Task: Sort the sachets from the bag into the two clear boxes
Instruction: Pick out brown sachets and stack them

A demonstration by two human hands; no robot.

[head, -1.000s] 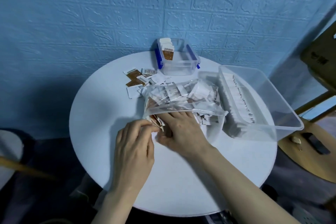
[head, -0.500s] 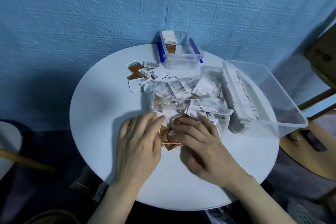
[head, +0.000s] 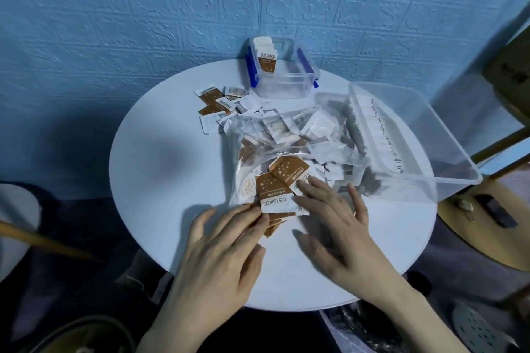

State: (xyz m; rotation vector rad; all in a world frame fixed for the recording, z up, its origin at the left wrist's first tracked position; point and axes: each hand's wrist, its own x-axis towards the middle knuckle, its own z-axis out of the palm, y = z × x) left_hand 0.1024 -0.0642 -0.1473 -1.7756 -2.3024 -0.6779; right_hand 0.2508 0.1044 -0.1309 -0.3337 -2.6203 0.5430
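Brown-and-white sachets (head: 282, 180), blue-clipped clear box (head: 282, 77)

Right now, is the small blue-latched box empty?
No: the small blue-latched box holds upright sachets stacked at its left end.

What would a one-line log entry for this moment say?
left hand: touching brown sachets | right hand: flat on them | bag: open

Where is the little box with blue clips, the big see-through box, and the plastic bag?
little box (head: 282, 88): head view, front wall.
big box (head: 447, 180): head view, near rim.
plastic bag (head: 286, 123): head view, crinkled top.
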